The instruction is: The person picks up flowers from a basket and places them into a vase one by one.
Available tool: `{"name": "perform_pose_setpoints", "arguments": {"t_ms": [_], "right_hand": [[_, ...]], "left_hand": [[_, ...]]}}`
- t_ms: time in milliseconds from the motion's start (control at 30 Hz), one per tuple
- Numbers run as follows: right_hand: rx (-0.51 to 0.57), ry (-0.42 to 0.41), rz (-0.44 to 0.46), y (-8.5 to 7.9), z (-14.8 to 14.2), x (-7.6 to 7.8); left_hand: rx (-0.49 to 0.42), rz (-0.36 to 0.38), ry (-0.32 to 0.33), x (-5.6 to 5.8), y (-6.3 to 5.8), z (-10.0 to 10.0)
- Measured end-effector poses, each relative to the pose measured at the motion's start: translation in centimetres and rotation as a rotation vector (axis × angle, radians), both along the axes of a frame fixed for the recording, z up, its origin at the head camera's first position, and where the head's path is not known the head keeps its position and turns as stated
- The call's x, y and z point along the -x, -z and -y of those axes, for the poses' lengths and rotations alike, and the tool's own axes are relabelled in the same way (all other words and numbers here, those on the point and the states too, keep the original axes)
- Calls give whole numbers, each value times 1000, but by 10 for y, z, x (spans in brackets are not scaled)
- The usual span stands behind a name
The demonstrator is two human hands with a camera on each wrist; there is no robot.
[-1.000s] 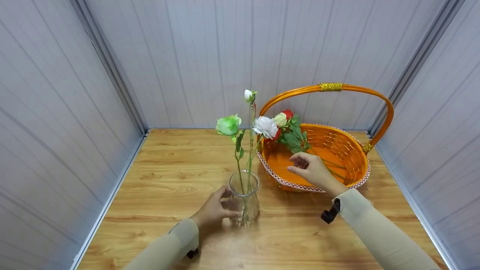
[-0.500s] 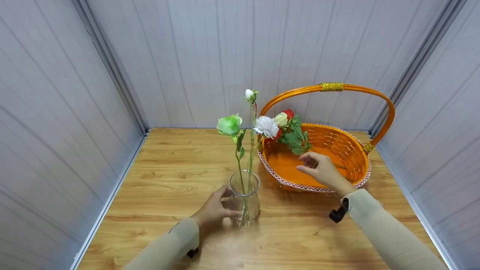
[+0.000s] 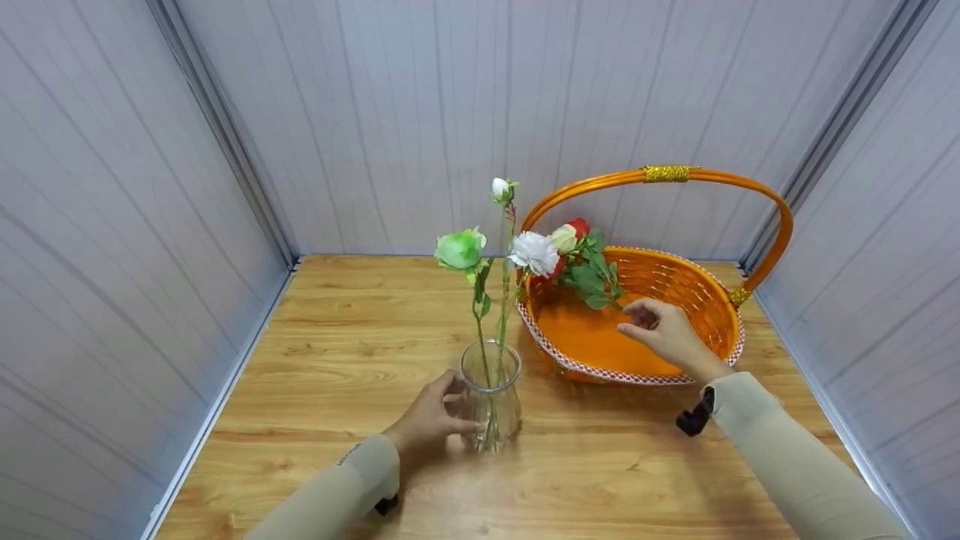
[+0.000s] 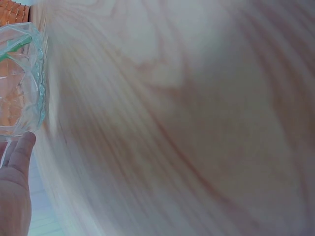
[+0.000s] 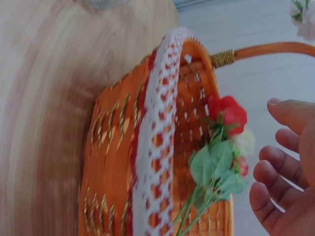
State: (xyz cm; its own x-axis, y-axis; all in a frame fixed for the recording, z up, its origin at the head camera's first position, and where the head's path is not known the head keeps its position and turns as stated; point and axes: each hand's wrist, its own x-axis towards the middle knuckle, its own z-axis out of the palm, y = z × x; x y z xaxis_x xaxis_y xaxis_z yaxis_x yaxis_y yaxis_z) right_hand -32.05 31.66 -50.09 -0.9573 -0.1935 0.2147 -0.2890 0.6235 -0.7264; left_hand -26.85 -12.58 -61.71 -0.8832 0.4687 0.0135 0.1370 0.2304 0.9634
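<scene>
My left hand (image 3: 433,412) grips the side of a clear glass vase (image 3: 504,409), thumb in front and fingers behind. In the vase stand a green rose (image 3: 460,250) and a tall stem with a white bud (image 3: 502,190); a white carnation (image 3: 534,253) leans right, overlapping the basket's edge. The left wrist view shows fingers (image 4: 22,152) against the faceted glass. Over the orange basket (image 3: 570,330) hangs my right hand (image 3: 666,334), fingers loosely bent and holding nothing. Close to its fingertips lie leafy stems with red roses (image 5: 229,115) and a cream rose (image 3: 563,238).
The basket's tall arched handle (image 3: 667,174) rises at the back right, and a lace trim (image 3: 592,371) runs along its rim. Pale panelled walls (image 3: 390,127) enclose the wooden table (image 3: 337,337) at the back and both sides.
The right hand has moved to the right over the basket, toward the lower stems of the roses, still holding nothing. The left hand and the vase have stayed in place.
</scene>
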Motion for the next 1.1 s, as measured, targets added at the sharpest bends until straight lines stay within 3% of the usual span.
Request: {"name": "perform_pose_setpoints", "arguments": {"t_ms": [467,1100], "right_hand": [[-54,58,47,17,-26,9],[-152,28,103,24,-50,26]], "left_hand": [[12,6,-6,-2,0,0],[5,7,-6,-2,1,1]]}}
